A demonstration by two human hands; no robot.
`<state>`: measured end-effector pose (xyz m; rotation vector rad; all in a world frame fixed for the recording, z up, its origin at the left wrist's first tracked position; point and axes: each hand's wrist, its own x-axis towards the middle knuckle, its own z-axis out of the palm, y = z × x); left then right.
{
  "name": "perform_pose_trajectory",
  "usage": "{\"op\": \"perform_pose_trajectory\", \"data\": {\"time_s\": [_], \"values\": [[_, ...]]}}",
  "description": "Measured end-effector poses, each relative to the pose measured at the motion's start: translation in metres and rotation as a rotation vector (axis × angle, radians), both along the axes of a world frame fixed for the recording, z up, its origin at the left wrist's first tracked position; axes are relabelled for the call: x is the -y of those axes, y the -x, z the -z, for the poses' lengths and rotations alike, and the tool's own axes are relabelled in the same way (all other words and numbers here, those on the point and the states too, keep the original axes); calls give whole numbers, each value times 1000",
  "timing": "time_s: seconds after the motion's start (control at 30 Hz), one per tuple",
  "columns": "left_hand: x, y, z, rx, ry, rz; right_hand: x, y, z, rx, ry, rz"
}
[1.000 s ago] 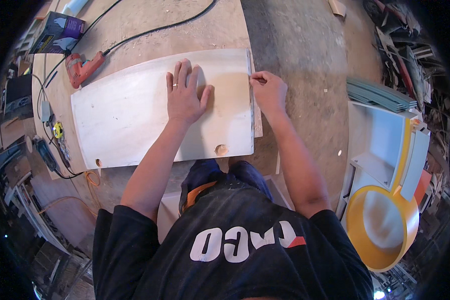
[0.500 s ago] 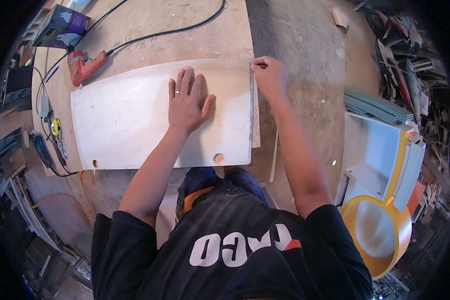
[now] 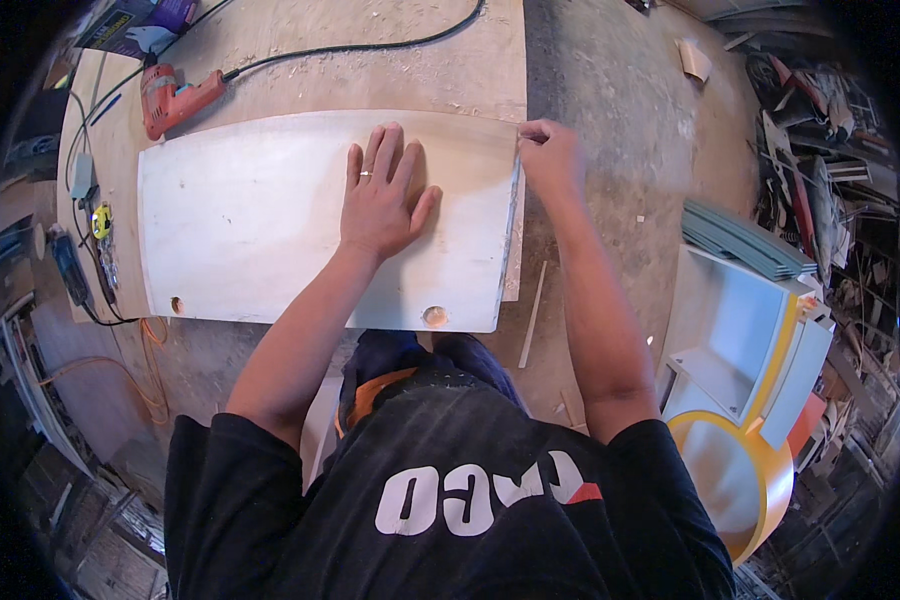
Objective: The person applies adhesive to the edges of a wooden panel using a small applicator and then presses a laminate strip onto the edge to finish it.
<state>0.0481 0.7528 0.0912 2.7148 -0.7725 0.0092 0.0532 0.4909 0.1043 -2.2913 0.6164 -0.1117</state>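
Note:
A white panel [image 3: 260, 225] with a curved far edge and two round holes along its near edge lies flat on a plywood worktop. My left hand [image 3: 385, 205], wearing a ring, rests flat on the panel with its fingers spread. At the panel's far right corner my right hand [image 3: 552, 160] is closed, its curled fingers against the right edge. Whatever the fingers pinch there is too small or hidden to make out. Near the panel's far left corner lies a red power drill [image 3: 175, 100] with a black cord.
Wood shavings lie on the plywood worktop [image 3: 370, 75]. A box [image 3: 135, 25], a yellow tape measure [image 3: 102, 221] and cables are at the left. On the floor to the right stand a white cabinet with a yellow round part [image 3: 778, 490] and stacked grey-green strips [image 3: 740, 240].
The whole view has shifted slightly. My left hand stays flat on the panel, and my right hand stays closed at its far right corner.

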Motion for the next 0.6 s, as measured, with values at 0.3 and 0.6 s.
{"op": "perform_pose_trajectory", "data": {"time_s": [0.3, 0.6], "values": [[0, -1, 0, 8, 8, -1, -1, -4, -2, -38, -49, 60], [1, -2, -2, -5, -9, 5, 11, -6, 17, 92, -265, 185]]}}
